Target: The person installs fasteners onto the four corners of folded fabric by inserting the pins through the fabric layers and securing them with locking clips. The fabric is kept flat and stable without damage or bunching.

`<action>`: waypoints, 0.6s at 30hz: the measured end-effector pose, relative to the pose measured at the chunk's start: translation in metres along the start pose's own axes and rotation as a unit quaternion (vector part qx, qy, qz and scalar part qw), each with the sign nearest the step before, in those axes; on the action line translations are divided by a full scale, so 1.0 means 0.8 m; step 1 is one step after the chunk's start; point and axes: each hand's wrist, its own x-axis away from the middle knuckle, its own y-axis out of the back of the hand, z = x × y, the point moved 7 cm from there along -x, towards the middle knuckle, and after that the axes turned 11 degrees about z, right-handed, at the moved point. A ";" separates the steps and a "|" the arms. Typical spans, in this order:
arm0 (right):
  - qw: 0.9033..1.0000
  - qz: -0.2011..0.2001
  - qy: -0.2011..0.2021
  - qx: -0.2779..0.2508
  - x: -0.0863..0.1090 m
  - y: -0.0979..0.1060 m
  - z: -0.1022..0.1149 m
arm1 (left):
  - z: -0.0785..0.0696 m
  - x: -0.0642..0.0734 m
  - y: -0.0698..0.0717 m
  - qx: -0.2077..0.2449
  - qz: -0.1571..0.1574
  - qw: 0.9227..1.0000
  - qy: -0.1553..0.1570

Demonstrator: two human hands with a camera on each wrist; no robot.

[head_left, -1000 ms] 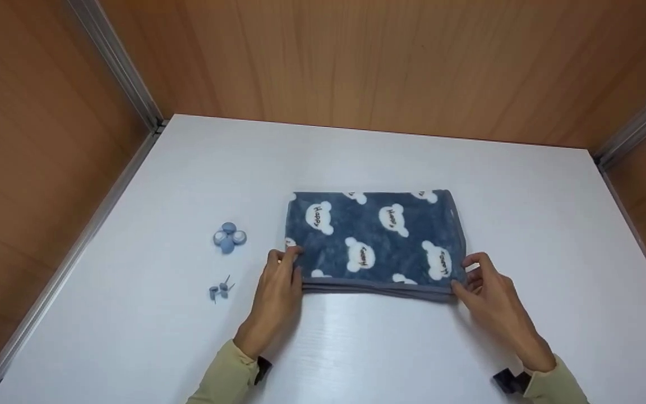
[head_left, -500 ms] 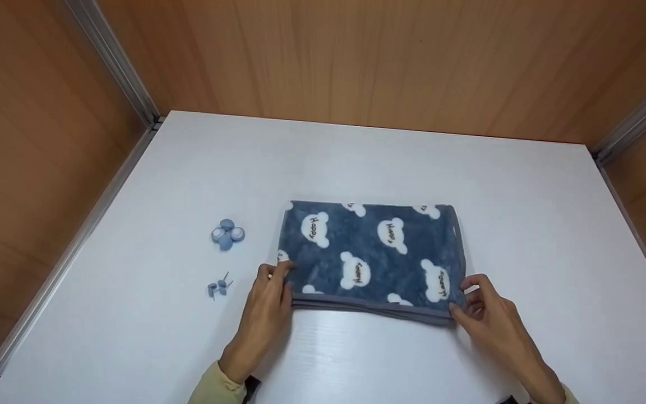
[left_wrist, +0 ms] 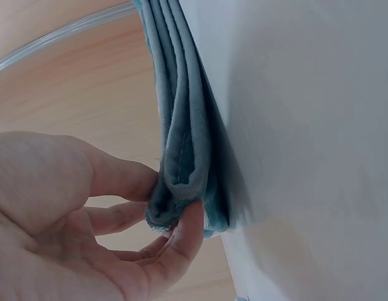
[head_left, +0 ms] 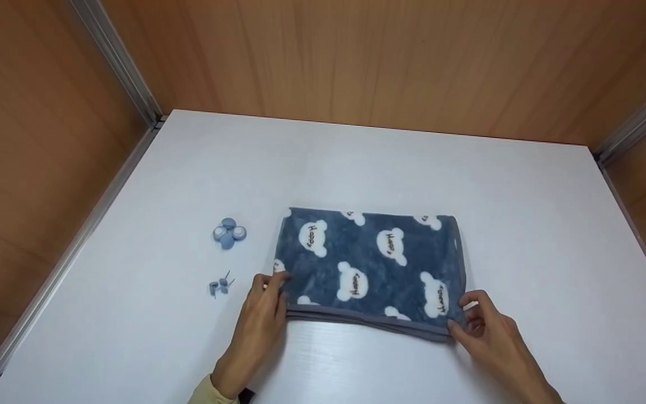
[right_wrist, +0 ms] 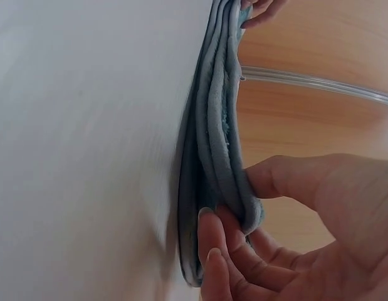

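Beside folded blanket (head_left: 374,266): round pieces (head_left: 227,241), stemmed pieces (head_left: 223,284); left hand (head_left: 258,314), right hand (head_left: 494,331) pinching its near corners.

White table (head_left: 368,168), folded blue bear-print blanket (head_left: 376,275) on it, four round pieces (head_left: 227,241), small blue pins (head_left: 223,283) near them

Plush blanket (head_left: 369,266), smooth white tabletop (head_left: 390,168)
It's fuzzy cloth with smoother, matt fabric edging (head_left: 368,320); tabletop's got a soft sheen, walls (head_left: 390,62) look wood-grained, rails (head_left: 122,62) look like shiny metal.
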 end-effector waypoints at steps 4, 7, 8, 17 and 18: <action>1.000 0.010 0.000 -0.008 0.000 -0.004 -0.002 | 0.001 0.002 0.000 -0.007 -0.004 1.000 -0.010; 1.000 0.017 -0.002 -0.012 0.000 -0.006 -0.004 | 0.003 0.003 -0.002 -0.010 0.001 1.000 -0.009; 1.000 0.021 -0.005 -0.014 -0.001 -0.006 -0.005 | 0.004 0.003 -0.003 -0.010 0.004 1.000 -0.008; 0.998 0.055 -0.026 -0.018 -0.007 -0.006 -0.014 | 0.007 0.001 -0.005 -0.006 0.029 0.999 0.013; 0.998 0.056 -0.024 -0.018 -0.008 -0.005 -0.014 | 0.008 0.001 -0.004 -0.004 0.031 0.999 0.018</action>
